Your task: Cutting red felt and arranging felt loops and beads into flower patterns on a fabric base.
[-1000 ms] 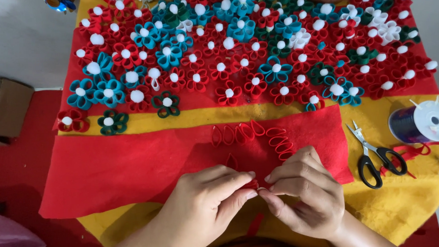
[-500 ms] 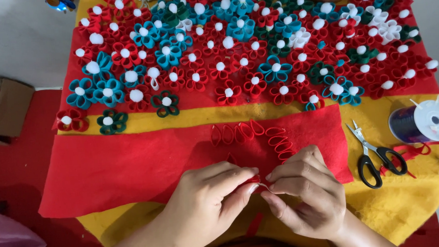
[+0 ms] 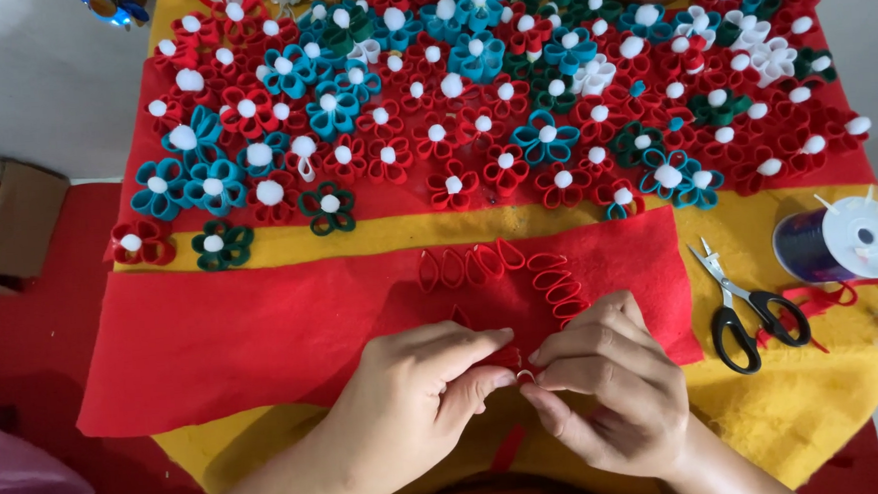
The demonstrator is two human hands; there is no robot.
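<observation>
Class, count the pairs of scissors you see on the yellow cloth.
1. The scissors lie open on the yellow cloth, right of the red felt sheet, beside the thread spool. None seem hidden.

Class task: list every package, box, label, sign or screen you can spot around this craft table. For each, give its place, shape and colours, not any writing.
Cardboard box: far left edge, on the red floor beside the table; brown, open-topped, its contents mostly cut off.
Thread spool: right side, on the yellow felt past the scissors; round, dark purple with a white plastic end.
No labels, signs or screens can be made out.
</observation>
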